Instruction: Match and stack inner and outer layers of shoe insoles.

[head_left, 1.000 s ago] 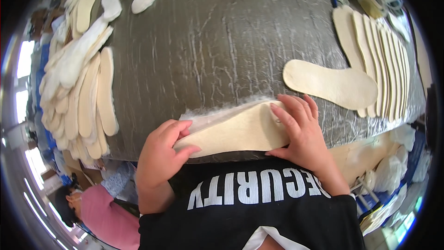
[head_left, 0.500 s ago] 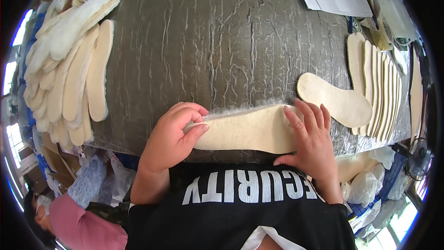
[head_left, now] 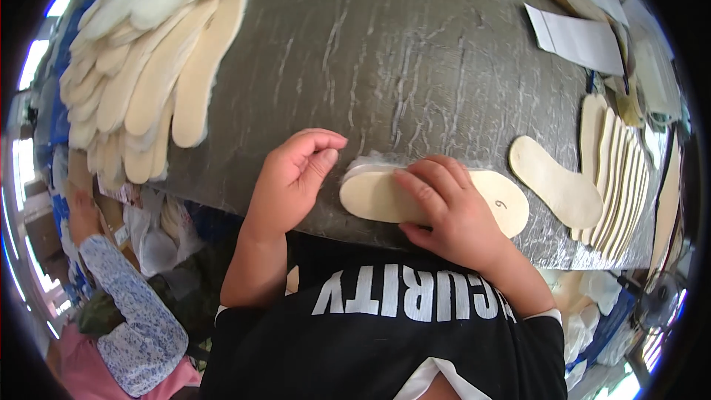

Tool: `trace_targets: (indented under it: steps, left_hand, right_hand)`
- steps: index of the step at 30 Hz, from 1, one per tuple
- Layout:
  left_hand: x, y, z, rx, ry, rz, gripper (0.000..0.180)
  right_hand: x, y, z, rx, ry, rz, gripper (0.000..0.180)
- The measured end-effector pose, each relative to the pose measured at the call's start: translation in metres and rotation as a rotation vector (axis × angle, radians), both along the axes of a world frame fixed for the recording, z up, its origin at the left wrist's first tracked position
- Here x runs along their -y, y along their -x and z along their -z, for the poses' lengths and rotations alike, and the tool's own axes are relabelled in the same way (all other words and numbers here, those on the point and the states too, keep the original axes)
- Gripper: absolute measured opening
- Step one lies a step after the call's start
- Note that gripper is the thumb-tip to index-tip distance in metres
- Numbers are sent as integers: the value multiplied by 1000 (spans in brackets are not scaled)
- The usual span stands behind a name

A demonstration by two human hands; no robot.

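A cream insole (head_left: pixel 370 194) with a fluffy white fringe lies along the near edge of the table, a small mark on its right end. My right hand (head_left: pixel 455 211) grips it across the middle, fingers over its top and thumb at the near edge. To its left, apart from it, my left hand (head_left: pixel 291 178) hovers with curled fingers, thumb tip close against the forefinger; whether anything is pinched there is hidden. Just right of my right hand, a loose insole (head_left: pixel 555 181) rests at a slant beside an overlapping row of insoles (head_left: pixel 613 178).
A heap of fleecy insoles (head_left: pixel 148 67) covers the table's left side. At the far right are a white sheet of paper (head_left: pixel 574 38) and plastic bags (head_left: pixel 652 67). Wrinkled film covers the dark table (head_left: pixel 355 52). A co-worker's patterned sleeve (head_left: pixel 141 318) shows at lower left.
My left hand has come off the insole and closed up. My right hand has moved from the insole's right end to its middle and gripped it. The view has shifted.
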State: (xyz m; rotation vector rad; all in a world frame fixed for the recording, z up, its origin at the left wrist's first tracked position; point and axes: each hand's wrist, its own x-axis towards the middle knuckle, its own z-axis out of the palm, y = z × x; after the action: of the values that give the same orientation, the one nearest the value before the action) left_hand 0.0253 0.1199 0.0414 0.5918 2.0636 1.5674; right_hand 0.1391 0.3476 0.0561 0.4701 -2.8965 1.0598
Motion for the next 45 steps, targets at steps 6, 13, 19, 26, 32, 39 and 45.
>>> trace_targets:
  steps: [6,13,19,26,32,39,45]
  left_hand:
    - [12,-8,1,367,207,-107,17]
    - [11,-17,1,-54,344,14,18]
    - [-7,-13,2,111,278,113,18]
    - [-1,-16,23,-9,144,107,15]
    - [-8,-11,15,315,-18,112,16]
    - [-6,-24,30,551,-191,14,21]
    - [-6,-24,23,546,-142,30,21]
  right_hand:
    - [5,7,4,-90,-22,-5,74]
    - [25,13,0,-72,-178,-58,72]
    - [20,-2,0,-172,-117,5,71]
    - [21,2,-5,-195,-42,-22,74]
    - [9,-1,-18,-43,-2,29,74]
    - [6,1,-10,-68,46,32,74]
    - [8,8,-14,-69,48,-8,73]
